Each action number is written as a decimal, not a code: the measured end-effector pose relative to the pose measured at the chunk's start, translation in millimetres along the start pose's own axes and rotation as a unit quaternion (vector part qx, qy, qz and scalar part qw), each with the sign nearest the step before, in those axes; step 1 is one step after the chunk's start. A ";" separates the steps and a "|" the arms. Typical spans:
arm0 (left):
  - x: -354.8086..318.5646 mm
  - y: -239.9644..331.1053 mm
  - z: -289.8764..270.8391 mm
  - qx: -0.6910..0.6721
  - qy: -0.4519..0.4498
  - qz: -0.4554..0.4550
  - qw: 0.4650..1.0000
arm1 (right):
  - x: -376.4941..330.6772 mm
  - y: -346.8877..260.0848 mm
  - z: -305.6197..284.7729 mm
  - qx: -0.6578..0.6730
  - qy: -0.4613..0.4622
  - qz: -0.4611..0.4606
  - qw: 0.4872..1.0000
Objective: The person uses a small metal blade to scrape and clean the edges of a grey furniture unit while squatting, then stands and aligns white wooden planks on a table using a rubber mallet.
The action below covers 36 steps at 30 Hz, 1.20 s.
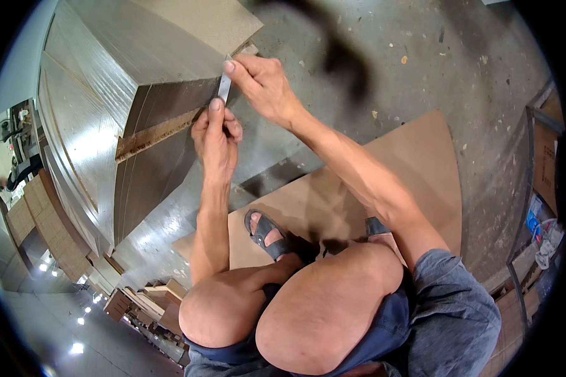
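A narrow, flat silvery-white strip [224, 88] spans the gap between my two hands, close to the corner of a stack of dark grey boards [163, 105]. My left hand [217, 135] pinches its lower end between thumb and fingers. At the upper end, my right hand [261, 85] is closed with the thumb against the strip. Whether it is a blade or a piece of tape I cannot make out. A brown particleboard-like strip [154, 136] lies between the board layers beside my left hand.
Glossy grey panels [85, 94] fill the left side, with a tan sheet [188, 22] on top. Brown cardboard [409, 169] lies on the stained concrete floor [421, 69] under my sandalled feet. A metal-framed rack [527, 207] with cartons stands at the right. A dark blur crosses the top.
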<state>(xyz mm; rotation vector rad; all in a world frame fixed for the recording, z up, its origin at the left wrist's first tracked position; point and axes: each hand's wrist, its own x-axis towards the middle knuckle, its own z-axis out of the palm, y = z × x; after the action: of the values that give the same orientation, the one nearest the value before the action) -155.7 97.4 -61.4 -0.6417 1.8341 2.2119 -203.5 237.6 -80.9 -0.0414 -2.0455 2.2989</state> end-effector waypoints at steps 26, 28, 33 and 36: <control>5.1 -4.6 6.8 -0.024 -0.014 0.020 0.999 | 5.0 11.7 6.2 -0.042 0.033 -0.021 0.998; 12.4 -14.6 -0.3 0.013 0.025 -0.018 0.999 | 0.3 33.7 15.5 -0.021 0.053 0.021 0.998; 19.8 -33.4 -3.9 0.038 0.037 -0.036 0.998 | -0.1 63.8 6.5 -0.048 0.020 0.059 0.997; -7.6 -8.6 5.1 0.016 0.042 0.029 0.999 | 0.8 31.5 7.2 0.004 -0.025 0.026 0.999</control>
<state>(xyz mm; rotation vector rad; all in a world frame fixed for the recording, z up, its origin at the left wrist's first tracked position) -146.3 105.2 -65.0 -0.6933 1.9471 2.2192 -205.7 226.9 -111.3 -0.0365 -2.0827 2.3631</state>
